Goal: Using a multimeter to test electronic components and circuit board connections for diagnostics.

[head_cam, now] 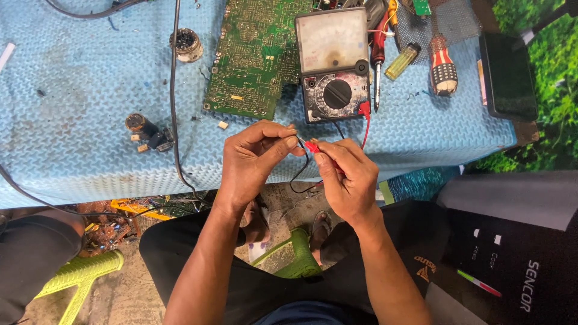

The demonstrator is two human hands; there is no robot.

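Left hand (253, 157) pinching black probe (299, 143), right hand (346, 177) pinching red probe (313, 147), tips touching

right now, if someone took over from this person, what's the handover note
Left hand: fingers pinch the black probe.
Right hand: fingers pinch the red probe.
The two probe tips meet between the hands, in front of the blue mat.
Both leads run up to the analog multimeter, which lies on the mat beside the green circuit board.
Done: leads plugged in, probes in hand.
Left: neither probe touches the board yet.
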